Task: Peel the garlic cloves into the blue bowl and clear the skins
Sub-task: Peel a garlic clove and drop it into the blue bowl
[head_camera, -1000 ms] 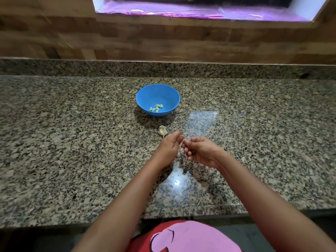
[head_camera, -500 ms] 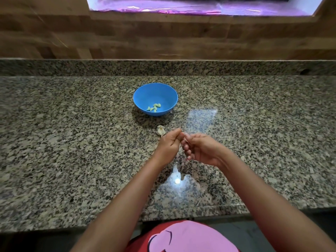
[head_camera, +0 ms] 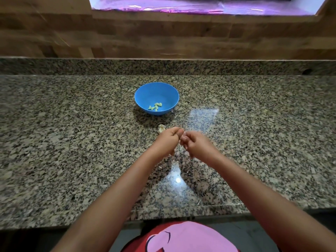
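On our glossy speckled granite countertop [head_camera: 72, 142], a smooth round blue plastic bowl [head_camera: 156, 92] holds small pale-green peeled garlic cloves [head_camera: 155, 106]. A papery cream garlic piece [head_camera: 161, 128] lies beside our left hand [head_camera: 169, 140]. Its curled fingers meet our right hand [head_camera: 197, 146]; we cannot tell what they pinch.

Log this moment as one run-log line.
phase: peeling | left hand, right hand: fingertips together, pinching small pale piece | blue bowl: peeled cloves inside | garlic remnant: on counter by left hand
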Motion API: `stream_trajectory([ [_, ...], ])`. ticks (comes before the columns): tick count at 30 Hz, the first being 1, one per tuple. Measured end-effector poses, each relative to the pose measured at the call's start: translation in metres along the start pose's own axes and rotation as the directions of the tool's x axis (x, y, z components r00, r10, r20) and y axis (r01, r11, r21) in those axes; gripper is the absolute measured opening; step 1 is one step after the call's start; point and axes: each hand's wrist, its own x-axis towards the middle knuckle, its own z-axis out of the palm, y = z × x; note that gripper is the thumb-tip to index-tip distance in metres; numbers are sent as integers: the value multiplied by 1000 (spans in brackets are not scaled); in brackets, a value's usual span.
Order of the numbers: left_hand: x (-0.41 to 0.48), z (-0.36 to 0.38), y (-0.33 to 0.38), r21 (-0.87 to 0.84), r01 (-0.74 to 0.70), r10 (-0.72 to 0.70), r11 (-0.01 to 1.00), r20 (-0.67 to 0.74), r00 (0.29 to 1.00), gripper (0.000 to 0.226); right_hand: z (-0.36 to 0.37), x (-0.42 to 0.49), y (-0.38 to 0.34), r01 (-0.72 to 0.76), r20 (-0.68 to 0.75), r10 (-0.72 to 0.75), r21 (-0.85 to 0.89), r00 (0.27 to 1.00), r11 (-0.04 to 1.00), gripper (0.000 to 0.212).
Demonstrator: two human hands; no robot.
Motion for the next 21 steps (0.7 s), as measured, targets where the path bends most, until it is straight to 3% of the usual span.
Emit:
stream_trajectory([
  [1, 0, 2, 0, -38, 42, -42, 998, 14, 999, 23, 5, 0, 0, 74, -65, -89, -201, 994, 977, 17],
  [2, 0, 4, 0, -74, 62, -61, 995, 13, 998, 23, 10, 0, 1, 110, -93, -141, -285, 986, 952, 17],
  [3, -1, 6, -2, -109, 52, -53, 993, -3, 999, 22, 10, 0, 0, 90, -87, -115, -243, 990, 966, 17],
  [5, -5, 9, -8, -170, -29, 20, 985, -56, 998, 23, 2, 1, -7, -92, 57, 83, 171, 995, 981, 23],
  [7, -9, 10, -14, -124, -127, 114, 984, -103, 988, 27, -3, 0, -10, -298, 276, 168, 544, 946, 784, 30],
  [9, -10, 9, -19, -74, -167, 156, 983, -132, 979, 27, -1, 0, -10, -351, 305, 192, 647, 933, 677, 31],
  [10, -8, 10, -19, -80, -147, 135, 986, -141, 981, 26, 4, 0, -9, -308, 247, 196, 600, 949, 739, 30],
  [12, -3, 10, -17, -114, -38, 23, 993, -135, 991, 24, 13, 0, -5, -130, 21, 129, 219, 991, 967, 24],
  [13, -1, 10, -15, -139, 36, -52, 990, -109, 993, 24, 16, -1, -2, -26, -82, 22, -43, 996, 999, 18],
  [14, 2, 10, -13, -172, 112, -126, 979, -70, 990, 24, 19, -1, 1, 62, -125, -97, -259, 987, 964, 15],
  [16, 3, 11, -12, -183, 184, -192, 966, -23, 981, 25, 23, 1, 9, 122, -136, -193, -408, 972, 905, 17],
  [17, 2, 12, -13, -148, 145, -153, 978, -44, 987, 23, 22, 3, 10, 100, -136, -152, -331, 979, 938, 15],
  [19, -4, 13, -19, -79, -12, 2, 997, -124, 992, 24, 17, 6, 4, -88, -21, 92, 139, 996, 986, 21],
  [20, -6, 12, -22, -62, -84, 74, 995, -152, 986, 26, 12, 6, 0, -221, 127, 184, 424, 975, 878, 26],
  [21, -8, 11, -24, -39, -139, 131, 990, -172, 976, 28, 8, 6, -2, -310, 230, 211, 601, 950, 737, 28],
])
